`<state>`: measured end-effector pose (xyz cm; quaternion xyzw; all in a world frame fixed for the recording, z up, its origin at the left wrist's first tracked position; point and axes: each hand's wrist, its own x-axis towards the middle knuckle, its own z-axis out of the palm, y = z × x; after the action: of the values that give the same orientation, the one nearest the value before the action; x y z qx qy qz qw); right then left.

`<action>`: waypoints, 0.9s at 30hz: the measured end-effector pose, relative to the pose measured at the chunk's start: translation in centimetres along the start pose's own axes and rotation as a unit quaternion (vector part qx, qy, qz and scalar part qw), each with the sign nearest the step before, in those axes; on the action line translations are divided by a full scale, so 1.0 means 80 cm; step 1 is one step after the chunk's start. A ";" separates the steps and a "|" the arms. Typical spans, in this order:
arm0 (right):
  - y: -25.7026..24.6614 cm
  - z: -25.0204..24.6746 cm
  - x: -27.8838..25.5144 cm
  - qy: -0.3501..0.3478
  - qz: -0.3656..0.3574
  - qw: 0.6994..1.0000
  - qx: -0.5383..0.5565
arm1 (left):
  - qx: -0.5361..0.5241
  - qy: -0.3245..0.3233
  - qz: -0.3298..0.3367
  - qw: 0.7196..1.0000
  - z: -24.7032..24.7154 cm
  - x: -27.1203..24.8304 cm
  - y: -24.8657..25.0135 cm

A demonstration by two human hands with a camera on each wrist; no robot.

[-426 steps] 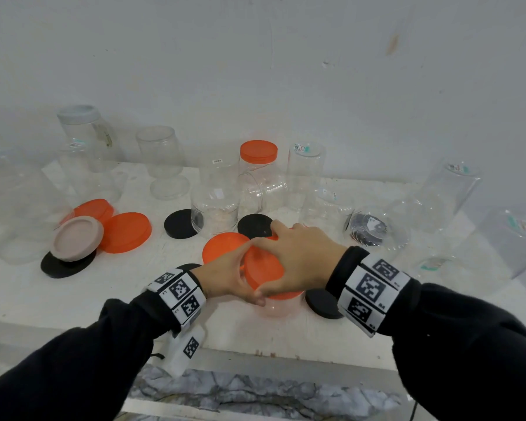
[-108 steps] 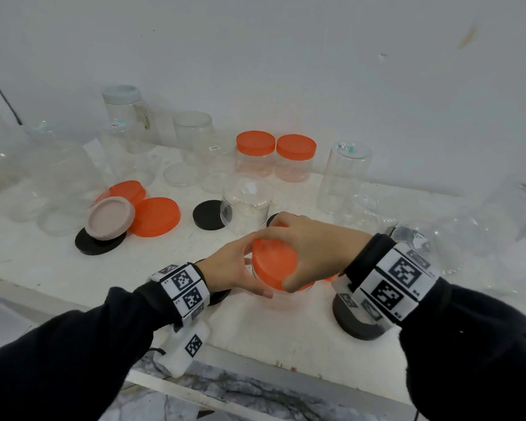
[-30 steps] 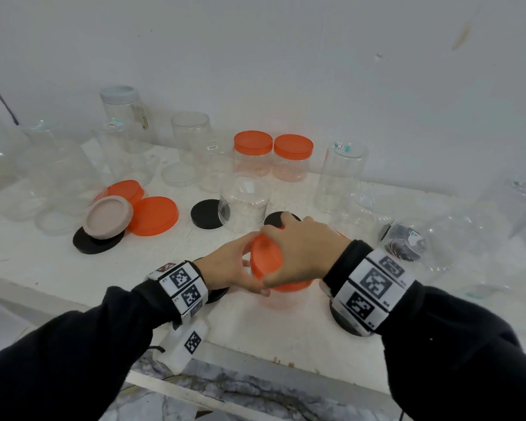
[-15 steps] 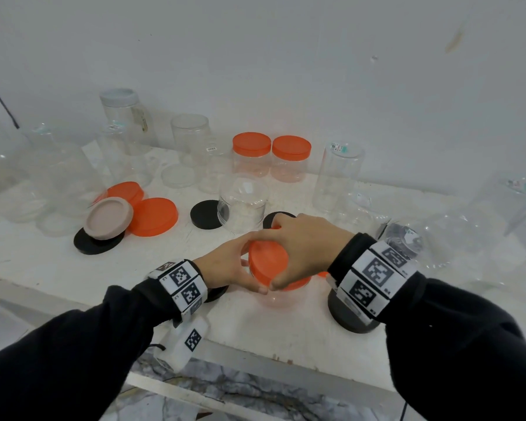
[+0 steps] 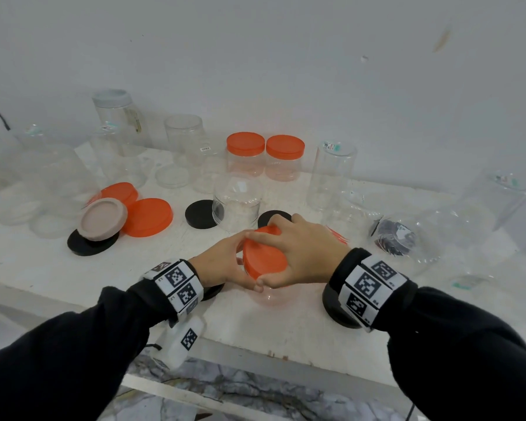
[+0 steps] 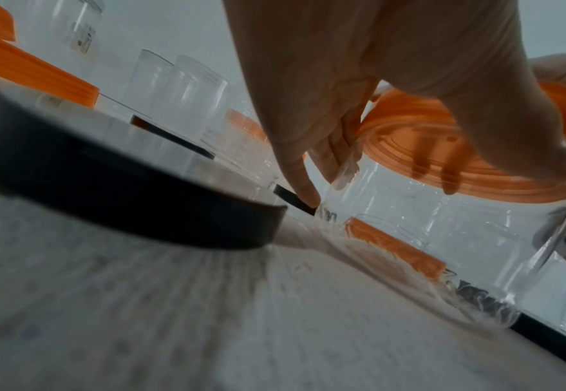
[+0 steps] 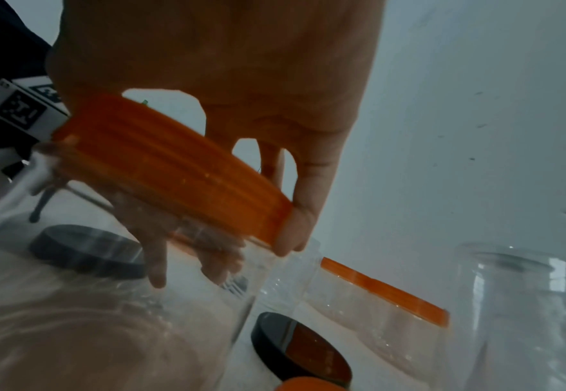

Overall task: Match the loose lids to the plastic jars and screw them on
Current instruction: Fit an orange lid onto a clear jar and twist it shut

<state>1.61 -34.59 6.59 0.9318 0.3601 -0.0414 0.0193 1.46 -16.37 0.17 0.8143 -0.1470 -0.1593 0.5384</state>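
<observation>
The head view looks down from above on both forearms and the white table (image 5: 43,268). Each wrist view sits low, close behind its hand, looking along the fingers. All three share the orange lid (image 5: 263,258) (image 6: 441,148) (image 7: 174,169) at centre frame.
</observation>
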 end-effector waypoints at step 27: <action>0.009 0.005 -0.019 -0.008 0.104 0.993 0.048 | 0.100 0.025 0.015 0.995 -0.083 -0.003 0.033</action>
<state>0.92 -36.16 6.37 0.9637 0.2585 -0.0638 -0.0188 3.82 -11.73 5.06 0.8654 -0.1609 -0.1155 0.4603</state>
